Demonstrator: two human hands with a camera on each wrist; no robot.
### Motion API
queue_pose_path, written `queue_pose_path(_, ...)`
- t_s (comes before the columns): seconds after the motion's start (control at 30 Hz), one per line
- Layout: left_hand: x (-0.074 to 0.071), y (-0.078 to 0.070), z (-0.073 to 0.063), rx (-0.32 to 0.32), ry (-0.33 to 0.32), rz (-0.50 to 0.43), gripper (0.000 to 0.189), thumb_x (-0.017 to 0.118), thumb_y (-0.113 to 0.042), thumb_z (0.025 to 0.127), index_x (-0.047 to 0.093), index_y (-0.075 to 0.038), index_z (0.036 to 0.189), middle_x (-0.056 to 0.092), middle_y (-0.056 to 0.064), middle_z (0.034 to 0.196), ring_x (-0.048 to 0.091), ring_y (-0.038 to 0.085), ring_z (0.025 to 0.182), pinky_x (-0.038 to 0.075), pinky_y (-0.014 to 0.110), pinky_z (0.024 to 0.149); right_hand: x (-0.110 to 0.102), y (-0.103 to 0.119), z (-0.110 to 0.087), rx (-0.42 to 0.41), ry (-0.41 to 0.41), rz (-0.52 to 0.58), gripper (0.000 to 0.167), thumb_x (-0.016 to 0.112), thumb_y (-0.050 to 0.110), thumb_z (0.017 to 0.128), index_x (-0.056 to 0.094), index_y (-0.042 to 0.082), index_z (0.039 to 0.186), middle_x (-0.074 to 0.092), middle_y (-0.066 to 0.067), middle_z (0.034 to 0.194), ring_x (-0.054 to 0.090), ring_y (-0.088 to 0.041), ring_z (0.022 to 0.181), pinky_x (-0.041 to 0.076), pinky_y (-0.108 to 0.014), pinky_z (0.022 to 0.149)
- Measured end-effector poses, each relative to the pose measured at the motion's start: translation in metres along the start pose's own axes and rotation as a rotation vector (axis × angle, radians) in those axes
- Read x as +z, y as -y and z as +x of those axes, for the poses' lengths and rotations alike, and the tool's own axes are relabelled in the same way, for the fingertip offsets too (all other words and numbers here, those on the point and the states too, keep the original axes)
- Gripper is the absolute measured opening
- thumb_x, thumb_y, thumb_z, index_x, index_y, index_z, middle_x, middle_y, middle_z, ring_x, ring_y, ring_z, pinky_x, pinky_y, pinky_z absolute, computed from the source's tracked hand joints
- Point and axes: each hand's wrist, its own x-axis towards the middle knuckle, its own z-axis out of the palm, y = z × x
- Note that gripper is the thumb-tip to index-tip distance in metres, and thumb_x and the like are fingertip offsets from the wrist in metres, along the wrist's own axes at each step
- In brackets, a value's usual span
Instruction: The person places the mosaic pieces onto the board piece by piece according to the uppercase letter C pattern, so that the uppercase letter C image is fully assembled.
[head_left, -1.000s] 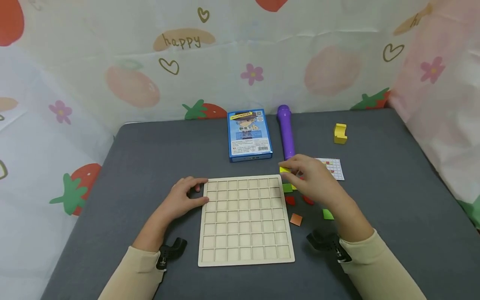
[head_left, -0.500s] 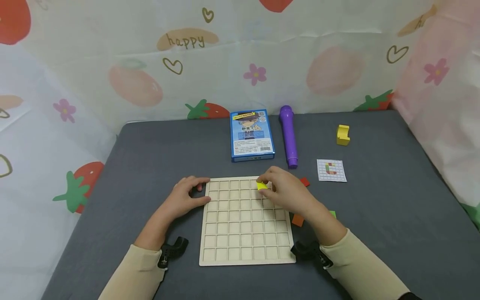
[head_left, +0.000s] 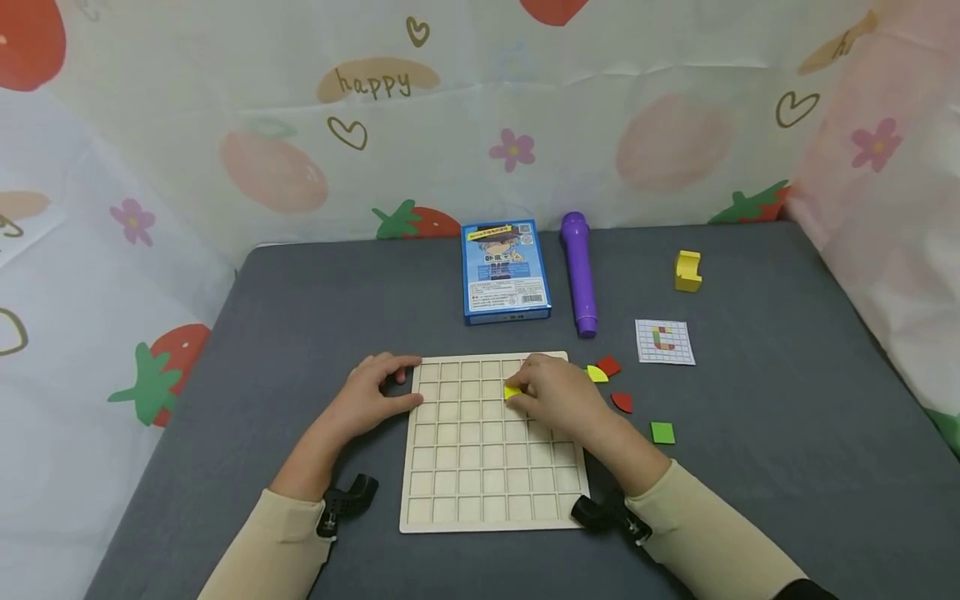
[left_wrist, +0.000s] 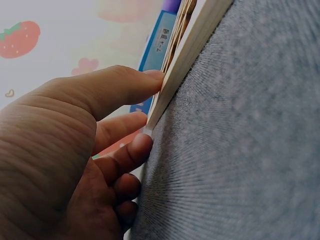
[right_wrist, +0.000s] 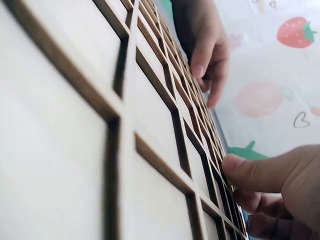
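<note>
A pale wooden grid board point(head_left: 469, 457) lies flat on the dark grey tabletop. At its upper left corner, my left hand point(head_left: 372, 389) rests thumb and index fingertip on the edge; the left wrist view shows the thumb point(left_wrist: 122, 85) against the rim and the other fingers bent below. Over the upper right part of the board, my right hand point(head_left: 558, 396) pinches a small yellow tile point(head_left: 512, 392) between thumb and fingers. That tile is partly covered by the fingers, and in the right wrist view the right hand point(right_wrist: 280, 185) hides it.
Loose tiles lie right of the board: a yellow one point(head_left: 597, 374), a red one point(head_left: 609, 365), a red rounded one point(head_left: 622, 402) and a green square point(head_left: 663, 432). Behind are a pattern card point(head_left: 665, 342), blue box point(head_left: 507, 271), purple microphone-shaped stick point(head_left: 579, 275) and yellow block point(head_left: 687, 271).
My right hand has moved left from the loose tiles onto the board, carrying the yellow tile, then slightly further left and nearer. The left hand stays at the board's edge.
</note>
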Motion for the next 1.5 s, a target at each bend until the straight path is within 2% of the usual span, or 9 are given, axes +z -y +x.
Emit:
queue_pose_path(0.17,0.000,-0.001,0.000,-0.004,-0.009,-0.004,0.047,0.084,-0.022,0.087,0.069,-0.010,0.130,0.052,-0.001,0.094,0.041,0.022,0.090,0.027,0.043,0.082,0.004,0.003,-0.002,-0.003,-0.107,-0.028,0.009,0.087,0.022,0.084,0.084,0.016,0.089,0.069,0.008,0.087,0.064,-0.010,0.078,0.050,-0.028,0.062)
queue_pose_path(0.27,0.000,0.000,-0.001,0.000,-0.009,-0.001,0.047,0.084,-0.022,0.087,0.069,-0.010,0.130,0.052,-0.001,0.094,0.041,0.022,0.090,0.027,0.043,0.082,0.005,0.004,-0.004,0.015,-0.130,-0.043,0.006,0.088,0.024,0.084,0.085,0.019,0.085,0.065,0.009,0.084,0.061,-0.008,0.072,0.046,-0.026,0.055)
queue_pose_path(0.4,0.001,0.000,-0.001,0.010,-0.009,-0.002,0.047,0.084,-0.022,0.088,0.069,-0.010,0.130,0.052,-0.002,0.094,0.041,0.021,0.089,0.028,0.042,0.082,0.004,0.005,-0.006,0.027,-0.125,-0.081,0.007,0.085,0.025,0.086,0.085,0.019,0.091,0.059,0.007,0.083,0.053,-0.006,0.064,0.040,-0.025,0.049)
queue_pose_path(0.5,0.001,0.000,-0.001,0.010,-0.010,-0.005,0.047,0.084,-0.022,0.088,0.069,-0.010,0.130,0.051,-0.001,0.094,0.040,0.022,0.089,0.027,0.043,0.082,0.000,0.004,-0.008,0.015,-0.102,-0.086,0.014,0.084,0.025,0.087,0.085,0.017,0.099,0.059,0.006,0.085,0.051,-0.006,0.065,0.040,-0.025,0.050)
queue_pose_path(0.7,0.003,0.000,-0.001,0.000,-0.002,0.002,0.047,0.083,-0.023,0.088,0.068,-0.011,0.131,0.051,-0.001,0.095,0.040,0.022,0.090,0.026,0.044,0.083,-0.020,-0.004,-0.009,0.034,-0.077,0.014,0.023,0.080,0.025,0.091,0.081,0.014,0.111,0.060,0.005,0.086,0.052,-0.011,0.072,0.044,-0.029,0.060)
queue_pose_path(1.0,0.000,0.000,-0.001,0.009,-0.007,-0.003,0.046,0.083,-0.022,0.088,0.069,-0.011,0.130,0.051,-0.001,0.095,0.040,0.022,0.091,0.026,0.044,0.084,-0.060,-0.035,-0.013,0.103,-0.073,0.146,0.026,0.075,0.017,0.096,0.077,0.008,0.119,0.061,-0.003,0.092,0.048,-0.017,0.066,0.042,-0.035,0.058)
queue_pose_path(1.1,0.000,0.000,-0.001,0.014,-0.006,-0.003,0.046,0.083,-0.023,0.088,0.069,-0.011,0.130,0.051,-0.001,0.095,0.040,0.022,0.091,0.026,0.044,0.083,-0.070,-0.049,-0.016,0.134,-0.030,0.146,0.028,0.073,0.014,0.096,0.074,0.005,0.123,0.060,-0.006,0.093,0.049,-0.019,0.067,0.042,-0.035,0.060)
queue_pose_path(1.33,0.000,0.001,-0.001,0.019,-0.005,-0.005,0.046,0.083,-0.023,0.088,0.069,-0.011,0.130,0.052,-0.002,0.095,0.041,0.022,0.091,0.027,0.043,0.083,-0.084,-0.077,-0.022,0.241,0.162,0.092,0.033,0.071,0.006,0.092,0.070,0.000,0.125,0.056,-0.007,0.085,0.050,-0.023,0.076,0.040,-0.035,0.064)
queue_pose_path(1.5,0.000,0.000,-0.001,0.014,-0.006,-0.005,0.046,0.083,-0.023,0.088,0.069,-0.011,0.130,0.052,-0.001,0.095,0.041,0.022,0.091,0.027,0.043,0.083,-0.086,-0.084,-0.024,0.282,0.196,0.081,0.033,0.071,0.003,0.090,0.072,0.002,0.124,0.053,-0.007,0.081,0.048,-0.023,0.071,0.037,-0.034,0.061)
